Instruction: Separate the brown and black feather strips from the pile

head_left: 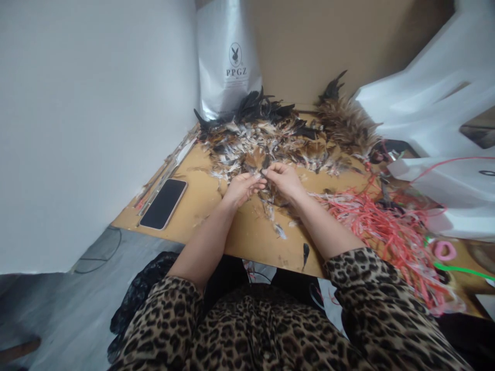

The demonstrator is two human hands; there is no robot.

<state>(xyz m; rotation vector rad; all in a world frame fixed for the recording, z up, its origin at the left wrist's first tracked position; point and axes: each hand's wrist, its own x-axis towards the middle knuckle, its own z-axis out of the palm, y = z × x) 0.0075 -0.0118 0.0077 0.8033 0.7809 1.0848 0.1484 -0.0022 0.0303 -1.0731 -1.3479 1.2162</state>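
Observation:
My left hand (pixel 244 187) and my right hand (pixel 284 180) meet over the middle of the table, at the near side of a large heap of feathers (pixel 247 136). Both have their fingers pinched together around a brown feather (pixel 256 158) that points away from me. Its lower end is hidden by my fingertips. Black, white and brown feathers make up the heap. Below my hands a few loose feather bits (pixel 279 231) lie on the wooden tabletop (pixel 247 232).
A phone (pixel 164 203) lies at the left beside a white wall. Pink and white strands (pixel 371 219) pile up at the right, with scissors (pixel 385 196) among them. A brown feather bunch (pixel 346 123) and a silver-white bag (pixel 230 62) stand at the back; white plastic (pixel 433 93) hangs at the right.

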